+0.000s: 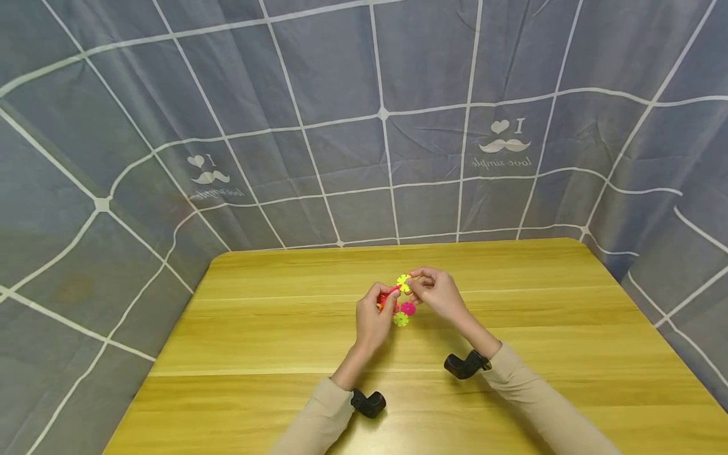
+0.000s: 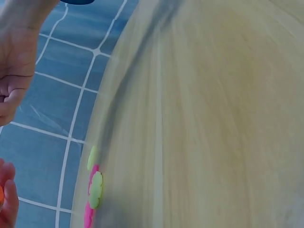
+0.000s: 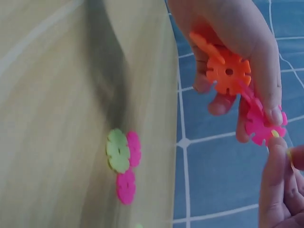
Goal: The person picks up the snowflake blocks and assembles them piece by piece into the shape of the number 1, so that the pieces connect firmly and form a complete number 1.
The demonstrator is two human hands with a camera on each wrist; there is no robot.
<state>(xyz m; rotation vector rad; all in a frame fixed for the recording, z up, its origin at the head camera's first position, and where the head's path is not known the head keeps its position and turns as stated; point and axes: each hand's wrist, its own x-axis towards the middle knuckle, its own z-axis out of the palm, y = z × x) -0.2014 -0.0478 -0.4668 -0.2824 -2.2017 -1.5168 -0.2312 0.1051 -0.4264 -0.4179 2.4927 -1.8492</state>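
My left hand holds a chain of slotted plastic flower discs. In the right wrist view an orange disc lies under the fingers, and the thumb presses on a pink disc joined below it. Between thumb and fingers, my right hand pinches a yellow flower disc. The yellow disc's edge meets the pink disc, right at the left thumb tip. Beneath the hands, pink discs and a yellow-green disc lie on the table, close together and overlapping in this view.
The wooden table stretches out on all sides of the hands. Behind it and along its sides hangs a grey-blue curtain with white grid lines. Each wrist wears a black camera mount.
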